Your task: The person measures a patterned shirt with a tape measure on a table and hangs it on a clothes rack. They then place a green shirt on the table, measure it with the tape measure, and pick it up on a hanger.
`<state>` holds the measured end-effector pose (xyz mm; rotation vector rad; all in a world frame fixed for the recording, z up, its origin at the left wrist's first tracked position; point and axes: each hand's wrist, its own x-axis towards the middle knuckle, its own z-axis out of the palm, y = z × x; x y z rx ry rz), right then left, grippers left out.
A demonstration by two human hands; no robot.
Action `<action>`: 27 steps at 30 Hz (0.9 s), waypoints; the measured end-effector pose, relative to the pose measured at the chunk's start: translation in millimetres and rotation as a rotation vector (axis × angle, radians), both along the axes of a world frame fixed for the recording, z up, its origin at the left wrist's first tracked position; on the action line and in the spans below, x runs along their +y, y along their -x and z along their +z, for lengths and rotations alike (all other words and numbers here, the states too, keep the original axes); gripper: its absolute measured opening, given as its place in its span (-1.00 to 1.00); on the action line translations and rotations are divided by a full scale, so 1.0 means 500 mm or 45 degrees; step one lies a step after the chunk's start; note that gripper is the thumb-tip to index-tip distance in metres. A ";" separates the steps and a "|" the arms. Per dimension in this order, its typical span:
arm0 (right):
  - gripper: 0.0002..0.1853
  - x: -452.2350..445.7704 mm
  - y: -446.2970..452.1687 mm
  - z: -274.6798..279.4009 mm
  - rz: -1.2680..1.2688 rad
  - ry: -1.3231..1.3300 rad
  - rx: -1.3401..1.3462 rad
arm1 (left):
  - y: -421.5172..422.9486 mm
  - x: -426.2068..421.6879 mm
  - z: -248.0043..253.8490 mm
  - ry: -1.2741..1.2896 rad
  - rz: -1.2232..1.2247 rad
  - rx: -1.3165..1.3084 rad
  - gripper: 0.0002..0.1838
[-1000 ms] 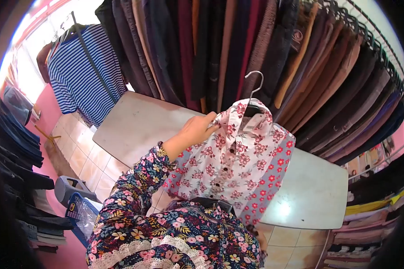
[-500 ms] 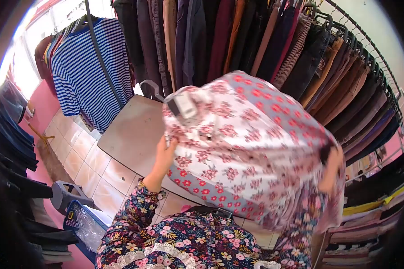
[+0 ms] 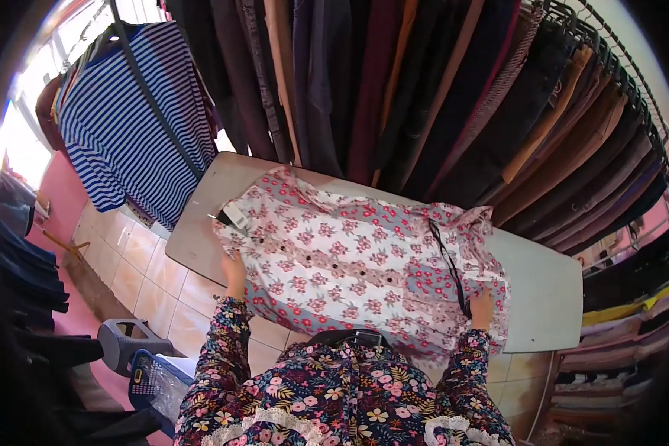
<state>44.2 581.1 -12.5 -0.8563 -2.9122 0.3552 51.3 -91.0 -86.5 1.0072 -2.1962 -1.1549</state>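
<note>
A long button-front floral dress [image 3: 334, 256], white with pink-red flowers and grey side panels, lies spread across the table [image 3: 546, 297]. Its collar end points left, where a white tag [image 3: 234, 215] shows. At the collar end's near edge, my left hand [image 3: 234, 273] has its fingers closed on the cloth, partly hidden beneath it. My right hand [image 3: 482, 306] grips the dress's right end, close to a black cord [image 3: 447, 260] that runs across the fabric. Whether the cord is also in its fingers cannot be made out.
Trousers [image 3: 364, 97] hang in a dense row behind the table. A blue-and-white striped shirt [image 3: 134, 119] hangs at the left. On the tiled floor are a grey stool [image 3: 130, 342] and a blue basket [image 3: 152, 379]. Folded clothes [image 3: 617, 349] are stacked at the right.
The dress, lifted and blurred before, now lies flat on the table. Both hands have moved down; the left also moved left and the right moved left, nearer my body.
</note>
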 end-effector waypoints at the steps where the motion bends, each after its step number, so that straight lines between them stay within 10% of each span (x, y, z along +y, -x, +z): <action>1: -0.35 0.020 -0.030 -0.035 -0.006 -0.050 -0.012 | 0.005 -0.029 -0.040 0.191 0.085 -0.001 -0.43; 8: -0.35 0.097 -0.078 0.008 -0.255 0.016 -0.120 | 0.047 0.009 0.014 -0.047 0.003 -0.320 -0.37; 11: -0.31 0.110 -0.088 0.005 -0.234 0.036 -0.003 | 0.055 0.100 0.064 0.655 0.201 -0.441 -0.28; 15: -0.24 0.113 -0.027 0.045 -0.134 0.066 0.164 | 0.081 0.229 0.107 0.805 -0.564 -0.481 -0.23; 27: -0.29 0.225 0.189 0.028 0.154 -0.080 -0.373 | 0.140 0.262 0.073 0.709 -0.844 -0.718 -0.21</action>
